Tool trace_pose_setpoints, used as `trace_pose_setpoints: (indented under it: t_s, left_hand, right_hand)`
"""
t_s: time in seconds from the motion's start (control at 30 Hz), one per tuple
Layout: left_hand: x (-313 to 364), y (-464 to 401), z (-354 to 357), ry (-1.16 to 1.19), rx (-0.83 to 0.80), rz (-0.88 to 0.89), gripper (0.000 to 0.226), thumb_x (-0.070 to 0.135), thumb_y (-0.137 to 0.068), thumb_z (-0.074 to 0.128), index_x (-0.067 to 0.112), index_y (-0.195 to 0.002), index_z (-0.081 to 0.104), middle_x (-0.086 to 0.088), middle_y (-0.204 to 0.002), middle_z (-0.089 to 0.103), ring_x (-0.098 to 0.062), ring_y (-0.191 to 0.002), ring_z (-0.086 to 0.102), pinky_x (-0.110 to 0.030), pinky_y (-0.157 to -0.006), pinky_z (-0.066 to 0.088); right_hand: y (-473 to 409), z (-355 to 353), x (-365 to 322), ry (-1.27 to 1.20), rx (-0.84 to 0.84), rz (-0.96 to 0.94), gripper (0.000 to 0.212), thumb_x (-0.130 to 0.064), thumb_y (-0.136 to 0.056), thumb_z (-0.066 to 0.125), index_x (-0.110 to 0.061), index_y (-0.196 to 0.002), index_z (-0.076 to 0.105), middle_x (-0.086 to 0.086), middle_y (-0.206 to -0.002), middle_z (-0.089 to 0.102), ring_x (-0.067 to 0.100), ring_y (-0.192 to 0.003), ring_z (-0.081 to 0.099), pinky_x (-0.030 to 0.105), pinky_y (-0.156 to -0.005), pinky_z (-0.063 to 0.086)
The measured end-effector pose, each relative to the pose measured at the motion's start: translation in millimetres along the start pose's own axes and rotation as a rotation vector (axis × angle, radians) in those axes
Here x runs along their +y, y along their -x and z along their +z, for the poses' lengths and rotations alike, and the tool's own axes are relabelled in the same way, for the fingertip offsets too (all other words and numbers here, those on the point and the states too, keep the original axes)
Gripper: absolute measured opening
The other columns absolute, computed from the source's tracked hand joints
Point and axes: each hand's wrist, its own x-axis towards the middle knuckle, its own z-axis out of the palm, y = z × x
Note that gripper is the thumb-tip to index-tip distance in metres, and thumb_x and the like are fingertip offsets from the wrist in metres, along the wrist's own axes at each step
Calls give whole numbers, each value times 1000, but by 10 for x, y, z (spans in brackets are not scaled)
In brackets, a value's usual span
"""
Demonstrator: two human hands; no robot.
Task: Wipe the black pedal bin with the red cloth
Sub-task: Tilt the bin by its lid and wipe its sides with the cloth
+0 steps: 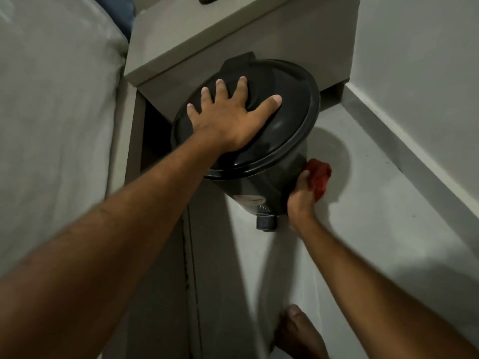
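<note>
The black pedal bin [285, 130] stands on the pale floor below me, lid down, its pedal [265, 222] pointing towards me. My left hand [228, 117] lies flat on the lid with its fingers spread, holding nothing. My right hand [302, 196] is closed on the bunched red cloth [319, 178] and presses it against the bin's right side wall. Most of the bin's right side and back are hidden from this angle.
A grey bedside cabinet [207, 40] stands right behind and left of the bin. A bed with a pale sheet [51, 112] fills the left. A white wall and skirting [414, 151] run along the right. My bare foot [298, 332] is on the floor below.
</note>
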Motion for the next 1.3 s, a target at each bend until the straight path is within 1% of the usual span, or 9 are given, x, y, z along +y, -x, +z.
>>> trace_pose_setpoints:
  t_s: [0.1, 0.23, 0.37, 0.47, 0.67, 0.73, 0.87, 1.0, 1.3]
  left_hand:
    - [206, -18, 67, 39, 18, -97, 107, 96, -67, 12, 36, -156, 10, -12, -169, 3, -41, -152, -4, -68, -114, -7]
    - [475, -61, 45, 84, 17, -184, 109, 94, -68, 13, 30, -157, 11, -18, -167, 2, -46, -151, -6, -71, -111, -11]
    - [542, -67, 41, 81, 4, -223, 109, 93, -70, 13, 28, -157, 10, -19, -167, 0, -47, -151, -6, -72, -111, -10]
    - [559, -85, 72, 80, 14, -230, 109, 93, -69, 13, 28, -157, 11, -20, -167, 1, -47, -150, -6, -72, -110, -10]
    - [589, -88, 78, 68, 29, -229, 110, 93, -70, 12, 27, -157, 10, -21, -167, 2, -47, -150, -5, -73, -110, -10]
    - [595, -86, 76, 79, 31, -233, 109, 93, -71, 12, 26, -157, 9, -21, -167, 1, -47, -150, -5, -72, -111, -9]
    - [579, -64, 64, 85, 27, -222, 108, 92, -71, 12, 26, -157, 8, -21, -167, 1, -47, -150, -5, -72, -112, -8]
    - [591, -68, 76, 81, 31, -231, 111, 93, -70, 10, 25, -157, 9, -22, -166, 2, -48, -150, -5, -73, -111, -8]
    - [538, -20, -7, 209, -47, -191, 103, 88, -79, 11, 21, -157, 0, -24, -165, -11, -48, -147, -21, -74, -102, -24]
  right_hand:
    - [16, 82, -302, -229, -85, -84, 61, -47, -99, 48, -13, -150, 45, 10, -150, 54, 23, -138, 52, 41, -119, 38]
    - [379, 17, -110, -159, -175, -247, 53, -56, -94, 51, -33, -143, 51, -27, -142, 58, -4, -132, 53, 21, -112, 43]
    - [188, -157, 125, 102, -112, -29, 49, -33, -108, 39, -10, -151, 41, 11, -156, 47, 19, -139, 46, 32, -124, 27]
    - [50, -48, -234, -88, -36, 10, 52, -41, -106, 41, -18, -152, 41, 10, -152, 52, 23, -133, 54, 39, -118, 39]
    - [577, 49, -265, -132, -205, -220, 19, -55, -91, 52, -61, -106, 62, -33, -104, 70, -15, -100, 64, 8, -91, 52]
    - [651, -39, -84, -17, -222, -137, 19, -46, -99, 50, -40, -93, 67, -17, -89, 71, -5, -84, 66, 4, -72, 50]
    - [684, -21, 43, 19, -143, 37, 33, -28, -107, 44, -16, -89, 69, 7, -101, 70, 30, -108, 63, 19, -93, 48]
    - [1130, -45, -150, -44, -317, 169, 57, -53, -101, 42, -12, -137, 57, 14, -126, 65, 28, -114, 61, 41, -106, 48]
    - [1813, -502, -1595, -423, -228, 256, 59, -50, -89, 49, -6, -120, 73, 16, -113, 78, 32, -99, 77, 52, -79, 64]
